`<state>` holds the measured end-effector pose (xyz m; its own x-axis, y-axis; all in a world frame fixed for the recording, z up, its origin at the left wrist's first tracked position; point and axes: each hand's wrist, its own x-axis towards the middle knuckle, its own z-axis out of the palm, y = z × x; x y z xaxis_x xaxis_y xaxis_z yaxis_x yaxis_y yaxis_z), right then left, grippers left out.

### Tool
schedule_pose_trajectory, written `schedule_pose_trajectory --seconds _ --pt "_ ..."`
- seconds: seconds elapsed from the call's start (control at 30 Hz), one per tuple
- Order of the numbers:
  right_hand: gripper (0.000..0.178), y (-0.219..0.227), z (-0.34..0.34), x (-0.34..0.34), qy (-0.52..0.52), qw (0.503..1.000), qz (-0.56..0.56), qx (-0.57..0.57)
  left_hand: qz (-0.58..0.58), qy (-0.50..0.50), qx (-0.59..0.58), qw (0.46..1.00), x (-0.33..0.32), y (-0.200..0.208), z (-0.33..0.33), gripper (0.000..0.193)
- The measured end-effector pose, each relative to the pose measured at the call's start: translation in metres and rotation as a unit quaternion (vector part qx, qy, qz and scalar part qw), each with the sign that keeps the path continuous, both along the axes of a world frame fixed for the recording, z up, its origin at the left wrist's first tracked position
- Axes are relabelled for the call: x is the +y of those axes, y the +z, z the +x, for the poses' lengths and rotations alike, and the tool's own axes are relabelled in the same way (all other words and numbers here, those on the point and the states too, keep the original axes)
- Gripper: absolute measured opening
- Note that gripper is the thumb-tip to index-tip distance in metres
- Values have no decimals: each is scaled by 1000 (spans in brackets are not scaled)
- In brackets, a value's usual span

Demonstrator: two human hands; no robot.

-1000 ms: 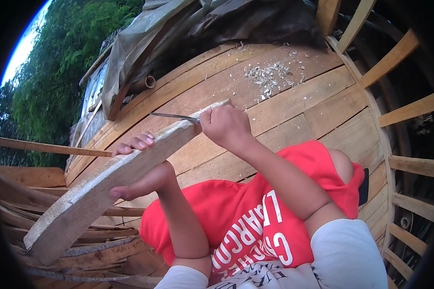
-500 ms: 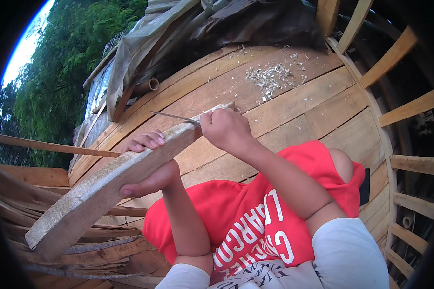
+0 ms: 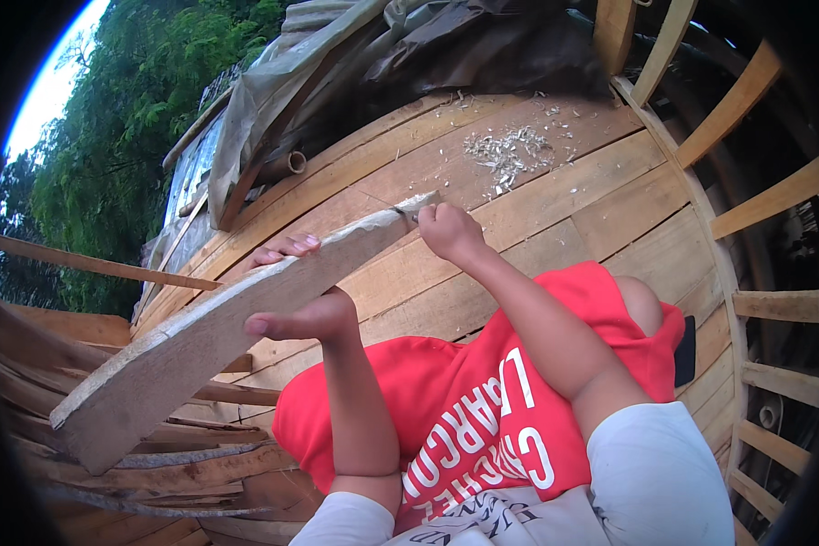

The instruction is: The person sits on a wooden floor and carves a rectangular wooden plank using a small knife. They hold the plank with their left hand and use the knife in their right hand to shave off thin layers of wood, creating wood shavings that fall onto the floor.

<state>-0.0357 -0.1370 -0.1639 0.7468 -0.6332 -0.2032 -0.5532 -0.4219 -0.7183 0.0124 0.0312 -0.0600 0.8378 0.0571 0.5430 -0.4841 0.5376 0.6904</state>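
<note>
A long, thick wooden board (image 3: 200, 341) slants from the lower left up to the middle of the view, its pale upper edge turned upward. My left hand (image 3: 311, 318) grips it around the middle, thumb on the near face and fingertips over the far edge. Close to the board's far end, my right hand (image 3: 450, 233) is closed around the handle of a knife (image 3: 404, 213). The thin blade lies across the board's upper edge there, mostly edge-on and hard to make out. My fist hides most of the handle.
Pale wood shavings (image 3: 508, 156) lie scattered on the plank floor (image 3: 610, 187). Upright slats (image 3: 773, 196) line the right side. Plastic sheeting (image 3: 268, 118) and a bamboo tube (image 3: 293, 164) are at the back. Rough wood strips (image 3: 191, 473) pile up at lower left.
My right hand has moved right and slightly down with the knife, toward the board's far end. The board has tilted, showing more near face, and my left hand has shifted slightly up and right.
</note>
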Motion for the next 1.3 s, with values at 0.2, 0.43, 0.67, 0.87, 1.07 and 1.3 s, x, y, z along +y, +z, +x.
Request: schedule_pose_trajectory --seconds 0.2,0.43,0.67,0.87,1.07,1.3 --pt "58 6 1 9 -12 1000 -12 10 52 -23 -100 993 14 25 3 66" --pt "60 11 -10 10 -9 1000 16 -5 -58 -33 -168 984 48 88 -31 48" --pt "54 89 -31 67 63 993 86 -55 -84 1 -44 995 54 80 -33 20" --pt "50 83 -35 71 28 995 -14 -100 -76 3 -35 997 42 80 -43 20" --pt "54 77 -43 32 66 998 -10 -17 -62 -12 -79 995 40 81 -53 21" --pt "48 102 -46 63 74 988 -5 -137 -40 -52 -105 992 38 80 -58 26"
